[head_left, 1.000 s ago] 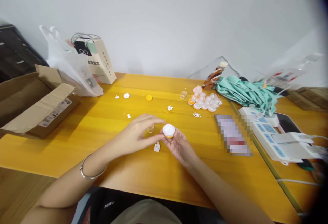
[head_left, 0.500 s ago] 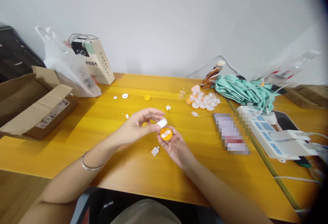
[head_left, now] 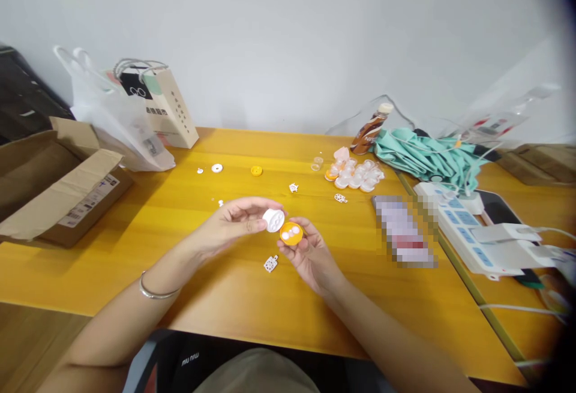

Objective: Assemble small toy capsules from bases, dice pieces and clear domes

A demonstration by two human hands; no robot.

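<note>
Between the thumb and fingers of my left hand (head_left: 240,224) is a small round white piece (head_left: 273,221), its patterned face turned toward me. My right hand (head_left: 314,256) grips a round orange cup-like piece (head_left: 291,234) with several white round bits inside it. The two pieces are side by side, close together above the table. Below them a white cut-out plastic part (head_left: 270,263) lies flat. Farther back are another white part (head_left: 293,188), a yellow round piece (head_left: 256,170) and a white ring (head_left: 216,168).
A cluster of clear-domed capsules (head_left: 355,174) lies at back right, by a brown drink bottle (head_left: 371,129) and a teal folded umbrella (head_left: 429,156). A phone (head_left: 402,231) and a white power strip (head_left: 468,231) are on the right. An open cardboard box (head_left: 94,201) stands on the left.
My left hand has moved slightly left and turned the white piece so its patterned face shows. The orange piece stays in my right hand, almost unmoved. The view has shifted slightly.
</note>
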